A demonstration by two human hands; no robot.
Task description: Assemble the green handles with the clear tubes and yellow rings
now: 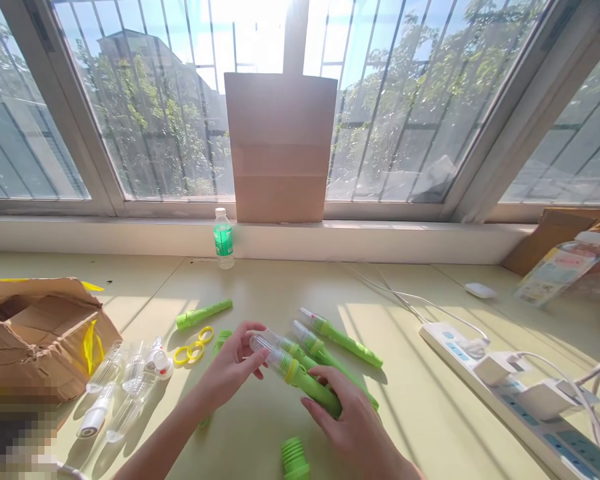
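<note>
Between my two hands is a green stick [305,383] with a clear ribbed cap and a yellow ring at the joint, tilted with the cap up and left. The fingers of my left hand [233,370] pinch the clear cap end. My right hand [353,420] wraps the lower green handle. Just beyond lie other capped green sticks [350,343], partly hidden by the held one and my right hand. A loose green handle [205,313] and several yellow rings [195,351] lie left of my left hand, which partly covers another green handle [223,339].
Clear ribbed caps [130,407] and white cylindrical pieces [95,413] lie left, beside an open cardboard box [45,340]. A threaded green part [295,459] is at the front. A power strip [520,407] with chargers and cables runs along the right. A bottle [223,240] stands near the window.
</note>
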